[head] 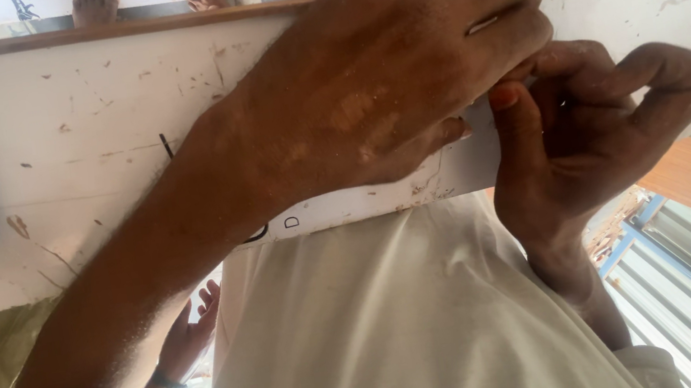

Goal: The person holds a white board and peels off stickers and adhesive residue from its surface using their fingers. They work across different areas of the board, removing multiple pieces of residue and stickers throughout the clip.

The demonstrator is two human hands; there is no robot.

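With the left hand [383,79] pressed flat, fingers together, on the scuffed white board [84,151] near its lower edge, the right hand [575,141] pinches thumb to forefinger there on something I cannot make out; firm, steady pressure would help stop slipping.

Left hand [383,79]: palm down, forearm stretched across, fingers curled closed.
Right hand [591,130]: raised, thumb and forefinger pinched together.

White board [84,151]: flat, scuffed, dirt-specked, wooden strip [156,23] along far edge.
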